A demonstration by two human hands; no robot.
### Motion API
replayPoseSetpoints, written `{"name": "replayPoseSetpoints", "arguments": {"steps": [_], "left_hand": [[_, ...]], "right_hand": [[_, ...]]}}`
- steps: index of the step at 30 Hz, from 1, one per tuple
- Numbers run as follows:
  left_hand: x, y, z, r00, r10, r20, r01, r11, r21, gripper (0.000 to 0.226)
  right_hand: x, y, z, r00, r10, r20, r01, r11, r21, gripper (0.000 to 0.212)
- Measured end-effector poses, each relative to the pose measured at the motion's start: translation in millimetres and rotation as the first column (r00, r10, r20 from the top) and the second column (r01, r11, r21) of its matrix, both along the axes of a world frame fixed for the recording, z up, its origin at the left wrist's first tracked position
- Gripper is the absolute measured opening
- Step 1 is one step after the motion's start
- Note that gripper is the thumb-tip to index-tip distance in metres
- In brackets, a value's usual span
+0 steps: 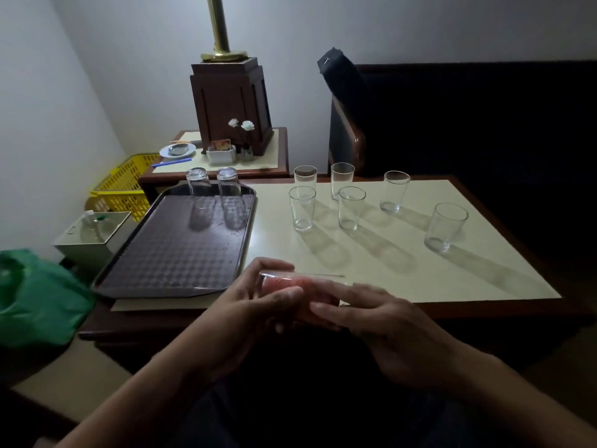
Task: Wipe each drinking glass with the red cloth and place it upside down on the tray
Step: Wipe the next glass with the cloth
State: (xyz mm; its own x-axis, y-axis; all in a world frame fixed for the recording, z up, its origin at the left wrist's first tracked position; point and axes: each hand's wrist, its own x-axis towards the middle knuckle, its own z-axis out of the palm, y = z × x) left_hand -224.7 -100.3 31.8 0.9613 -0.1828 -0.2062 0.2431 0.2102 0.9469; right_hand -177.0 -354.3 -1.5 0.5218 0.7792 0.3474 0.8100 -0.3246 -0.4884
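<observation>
My left hand (258, 297) curls round glass (281, 279) at tabletop's near edge; right hand (381, 321) pinches red cloth (302, 285) inside. I twist gently, grip firm.

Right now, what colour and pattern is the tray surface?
Dark brown tray with a repeating checkered diamond texture; it shows in the head view, the only one.
</observation>
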Motion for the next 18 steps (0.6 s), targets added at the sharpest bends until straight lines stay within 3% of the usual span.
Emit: {"name": "replayPoseSetpoints", "arguments": {"steps": [1, 3, 5, 6, 8, 9, 11, 13, 14, 16, 18], "left_hand": [[-2.4, -0.3, 2.8, 0.997, -0.023, 0.075, 0.018, 0.998, 0.067, 0.050], [-6.3, 2.2, 8.3, 0.959, -0.095, 0.265, 0.047, 0.982, 0.181, 0.048], [-8.6, 4.9, 12.8, 0.902, -0.144, 0.406, 0.036, 0.964, 0.262, 0.047], [-8.8, 5.2, 13.7, 0.881, -0.158, 0.446, 0.012, 0.950, 0.312, 0.048], [-8.2, 1.1, 12.2, 0.874, -0.136, 0.467, -0.053, 0.928, 0.369, 0.055], [-7.0, -2.1, 11.2, 0.911, -0.094, 0.403, -0.055, 0.937, 0.344, 0.059], [-3.2, -7.9, 9.5, 0.988, -0.094, 0.120, 0.077, 0.988, 0.134, 0.057], [0.2, -9.8, 5.9, 0.992, -0.126, -0.004, 0.126, 0.992, -0.014, 0.067], [1.9, -8.8, 3.4, 0.996, -0.093, 0.000, 0.093, 0.995, -0.030, 0.066], [3.1, -5.2, 1.7, 0.994, -0.051, 0.099, 0.050, 0.999, 0.007, 0.052], [4.8, -0.8, 1.9, 0.967, -0.087, 0.240, 0.052, 0.988, 0.146, 0.043]], "right_hand": [[-5.6, 3.1, 2.5, 0.975, 0.023, -0.222, -0.007, 0.997, 0.070, 0.078], [-14.7, 5.8, 13.3, 0.747, 0.137, -0.651, 0.009, 0.976, 0.216, 0.072], [-17.3, 7.9, 22.9, 0.508, 0.293, -0.810, 0.015, 0.937, 0.348, 0.066], [-16.7, 9.8, 25.3, 0.469, 0.321, -0.823, 0.033, 0.924, 0.380, 0.060], [-14.7, 15.0, 27.6, 0.565, 0.250, -0.786, 0.114, 0.920, 0.374, 0.047], [-13.5, 16.7, 27.1, 0.694, 0.164, -0.701, 0.129, 0.930, 0.344, 0.045], [-11.2, 18.1, 25.2, 0.939, 0.017, -0.344, 0.084, 0.958, 0.275, 0.044], [-8.0, 13.9, 19.6, 0.999, -0.014, -0.051, 0.024, 0.978, 0.207, 0.043], [-7.0, 12.3, 17.1, 0.998, -0.020, -0.065, 0.032, 0.980, 0.195, 0.044], [-8.3, 11.6, 19.7, 0.940, 0.001, -0.340, 0.070, 0.978, 0.197, 0.045], [-10.5, 11.2, 25.5, 0.711, 0.112, -0.694, 0.100, 0.961, 0.257, 0.045]]}}
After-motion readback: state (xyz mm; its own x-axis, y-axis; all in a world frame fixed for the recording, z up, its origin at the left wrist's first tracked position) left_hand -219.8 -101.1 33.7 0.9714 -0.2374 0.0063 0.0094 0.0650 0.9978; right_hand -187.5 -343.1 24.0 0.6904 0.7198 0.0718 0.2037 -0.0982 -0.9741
